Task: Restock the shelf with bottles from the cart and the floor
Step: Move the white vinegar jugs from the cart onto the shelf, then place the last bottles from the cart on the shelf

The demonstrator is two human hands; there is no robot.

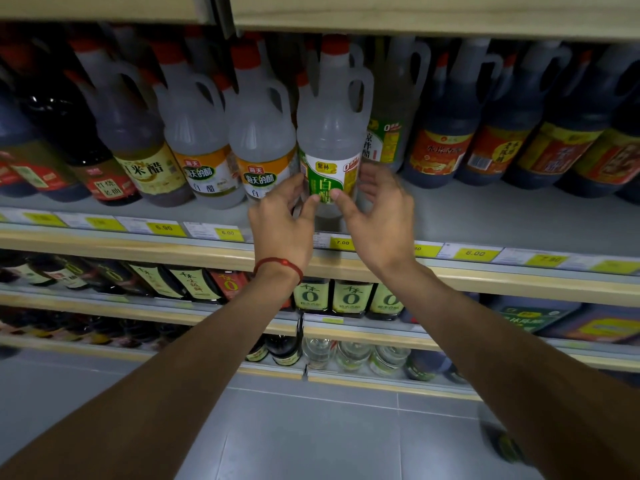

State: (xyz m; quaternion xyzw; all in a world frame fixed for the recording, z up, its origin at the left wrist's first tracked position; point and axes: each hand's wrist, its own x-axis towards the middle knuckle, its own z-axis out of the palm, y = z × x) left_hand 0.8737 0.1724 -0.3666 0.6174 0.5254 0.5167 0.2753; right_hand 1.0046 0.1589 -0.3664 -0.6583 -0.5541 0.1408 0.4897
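Observation:
A clear white-vinegar bottle (331, 133) with a red cap, a handle and a green label stands upright on the grey shelf (485, 216), near its front. Both my hands are at its base. My left hand (282, 220) curls round the bottle's left side, thumb on the label. On the right side my right hand (377, 213) is blurred, its thumb touching the label and its fingers spread beside the bottle.
Left of it stand two clear bottles with orange labels (258, 140) and darker bottles (135, 133). Behind and right are a green-labelled bottle (391, 126) and dark bottles (446, 133). Bare shelf lies front right. Lower shelves hold more bottles; a dark bottle (502, 441) lies on the floor.

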